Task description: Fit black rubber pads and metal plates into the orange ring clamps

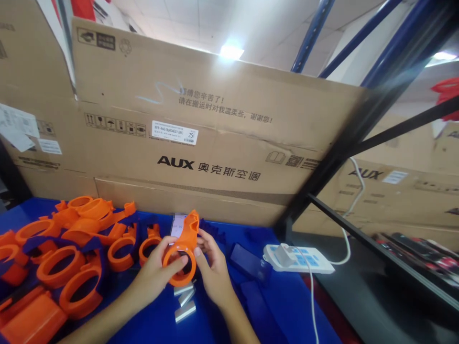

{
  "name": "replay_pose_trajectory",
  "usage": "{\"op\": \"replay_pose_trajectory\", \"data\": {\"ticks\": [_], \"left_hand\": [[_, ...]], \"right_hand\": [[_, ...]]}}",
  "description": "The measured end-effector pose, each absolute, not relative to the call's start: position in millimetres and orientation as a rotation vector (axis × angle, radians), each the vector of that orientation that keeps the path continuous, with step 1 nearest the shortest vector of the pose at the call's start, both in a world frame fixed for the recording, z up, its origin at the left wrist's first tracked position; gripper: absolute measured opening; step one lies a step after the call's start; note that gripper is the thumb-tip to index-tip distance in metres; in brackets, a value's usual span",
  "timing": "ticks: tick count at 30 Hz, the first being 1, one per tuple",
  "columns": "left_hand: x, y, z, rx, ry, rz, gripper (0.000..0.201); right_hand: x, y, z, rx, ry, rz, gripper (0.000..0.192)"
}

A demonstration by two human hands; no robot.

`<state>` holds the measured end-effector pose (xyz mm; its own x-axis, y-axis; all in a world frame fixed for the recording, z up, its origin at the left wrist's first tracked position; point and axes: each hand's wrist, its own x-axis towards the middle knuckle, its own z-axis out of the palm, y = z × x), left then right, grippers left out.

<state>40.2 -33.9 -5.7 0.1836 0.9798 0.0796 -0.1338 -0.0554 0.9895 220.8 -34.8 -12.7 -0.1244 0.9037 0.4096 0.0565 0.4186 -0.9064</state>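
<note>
Over the blue table, both my hands hold an orange plastic tape dispenser (190,232) with its ring towards me and its narrow end pointing away. My left hand (158,267) grips the ring from the left, the thumb lying across the opening. My right hand (214,270) closes on the dispenser's right side with thumb and fingers, some fingertips hidden behind it. Just below the ring lie several small shiny metal pieces (185,311). Behind the dispenser a lit phone screen (177,225) is partly covered.
Several more orange dispenser parts (60,267) are heaped on the left of the blue table (143,319). Dark blue pieces (250,262) lie to the right, beside a white power strip (299,259) with cables. A large cardboard box (215,138) and a dark shelf post (322,167) stand behind.
</note>
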Motion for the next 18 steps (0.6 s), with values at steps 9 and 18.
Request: {"op": "replay_pose_trajectory", "data": {"ticks": [9, 18], "left_hand": [[37.1, -35.4, 8.2, 1.298, 0.701, 0.901, 0.024], [53.9, -24.7, 1.2, 0.862, 0.611, 0.985, 0.041]], "right_hand": [[220.9, -32.3, -13.2, -1.041, -1.22, 1.044, 0.046], [222.2, -32.5, -15.0, -1.167, -1.553, 0.673, 0.029]]}}
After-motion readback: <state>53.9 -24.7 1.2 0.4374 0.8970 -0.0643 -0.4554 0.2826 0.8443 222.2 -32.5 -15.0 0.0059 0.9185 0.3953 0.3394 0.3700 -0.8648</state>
